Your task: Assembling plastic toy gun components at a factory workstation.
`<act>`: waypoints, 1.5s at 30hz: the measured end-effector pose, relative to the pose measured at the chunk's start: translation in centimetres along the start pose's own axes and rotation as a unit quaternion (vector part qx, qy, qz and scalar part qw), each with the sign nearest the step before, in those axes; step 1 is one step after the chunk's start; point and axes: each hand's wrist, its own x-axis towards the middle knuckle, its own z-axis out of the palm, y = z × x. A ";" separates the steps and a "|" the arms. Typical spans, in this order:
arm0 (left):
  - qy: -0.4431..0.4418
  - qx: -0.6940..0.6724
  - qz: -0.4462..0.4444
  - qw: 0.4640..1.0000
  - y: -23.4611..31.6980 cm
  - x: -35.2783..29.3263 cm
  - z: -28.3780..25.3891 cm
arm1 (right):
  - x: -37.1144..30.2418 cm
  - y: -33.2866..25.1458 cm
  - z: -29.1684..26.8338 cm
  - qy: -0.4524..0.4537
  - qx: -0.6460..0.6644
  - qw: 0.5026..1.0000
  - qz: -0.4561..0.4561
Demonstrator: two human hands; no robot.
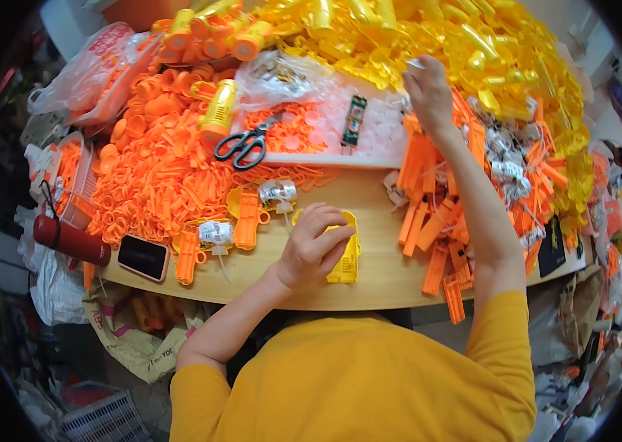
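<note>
My left hand [314,247] is closed, its fingers curled over the near middle of the table. Whatever it may hold is hidden by the fingers. Just beside and partly beneath it lies a yellow plastic shell [348,258]. My right hand [429,94] reaches out to the near side of the heap of yellow plastic parts [517,51]. Its fingers are closed around a small whitish piece, too small to name. Left of my left hand lie orange plastic pieces [248,221] with silvery wrapped parts [278,193] and thin white wires.
Black-handled scissors [248,145] rest beside a white tray [311,158] of small orange and translucent parts. Orange pieces [156,177] heap up on the left, near a phone [143,258] and a red bottle [72,241]. Long orange pieces [440,221] pile on the right.
</note>
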 end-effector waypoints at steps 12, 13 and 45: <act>0.103 -0.124 -0.167 0.973 -1.2 9.6 2.1 | -1.5 -14.4 -8.9 0.105 0.665 0.673 0.306; 0.053 -0.215 -0.237 0.946 -1.2 9.4 2.0 | -1.8 -14.5 -9.3 0.064 0.723 0.615 0.308; -0.128 -0.361 -0.516 0.766 0.9 2.3 -8.2 | -22.4 -16.9 -8.8 -0.169 0.608 0.676 0.381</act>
